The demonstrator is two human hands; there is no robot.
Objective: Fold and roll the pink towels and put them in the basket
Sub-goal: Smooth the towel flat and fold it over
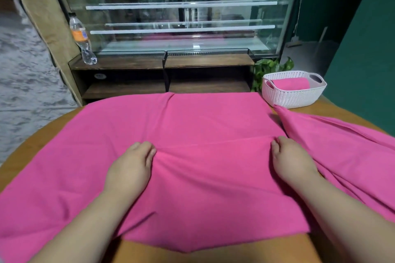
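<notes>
A large pink towel (192, 119) lies spread over the round wooden table (32, 141), its near part doubled over along a fold edge running between my hands. My left hand (132, 166) grips the fold at its left end, fingers curled into the cloth. My right hand (290, 160) grips the fold at its right end the same way. A second pink towel (342, 145) lies bunched at the right, reaching toward the basket. The white woven basket (295, 97) stands at the table's far right and holds one rolled pink towel (291, 84).
Behind the table stands a glass display case (177, 17) on a dark wooden shelf unit (162, 74), with a plastic bottle (82, 40) on its left end. A green plant (269, 68) sits behind the basket. A green wall (363, 49) is at the right.
</notes>
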